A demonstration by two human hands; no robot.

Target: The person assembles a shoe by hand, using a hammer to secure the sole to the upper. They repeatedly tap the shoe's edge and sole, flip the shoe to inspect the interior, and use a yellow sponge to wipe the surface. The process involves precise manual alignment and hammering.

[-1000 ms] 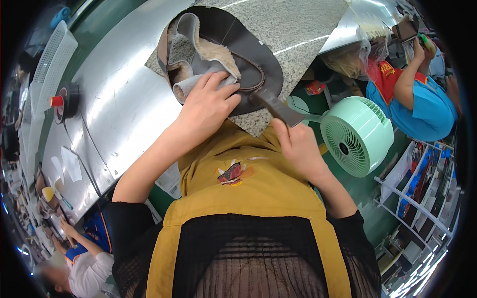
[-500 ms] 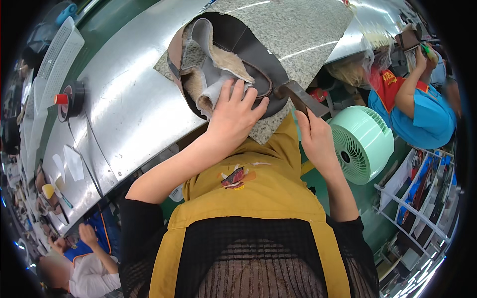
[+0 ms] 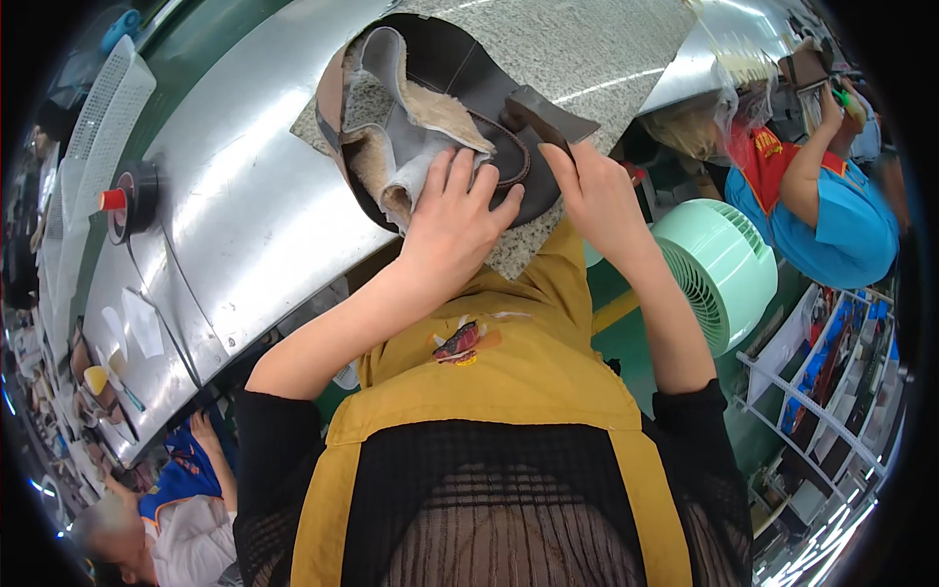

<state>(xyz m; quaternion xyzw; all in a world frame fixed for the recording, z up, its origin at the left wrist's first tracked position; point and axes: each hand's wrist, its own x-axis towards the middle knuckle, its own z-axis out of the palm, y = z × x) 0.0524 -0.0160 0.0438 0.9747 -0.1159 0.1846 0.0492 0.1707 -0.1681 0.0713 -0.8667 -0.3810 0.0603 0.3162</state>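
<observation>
Granite slab [image 3: 587,59] on a steel bench [image 3: 245,215]: soft, floppy boot upper [image 3: 440,127].
Left hand [image 3: 455,215] presses flat on it; right hand [image 3: 592,191] pinches its brown flap [image 3: 548,112].

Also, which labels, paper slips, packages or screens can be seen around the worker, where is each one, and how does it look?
White paper slips: lying flat on the metal bench at the far left, small and roughly rectangular.
Embroidered badge: on the chest of the yellow apron, below the left hand; small, red and dark.
Blue and red flat packs: standing in the white wire rack at the right.
No screen or sign is visible.
</observation>
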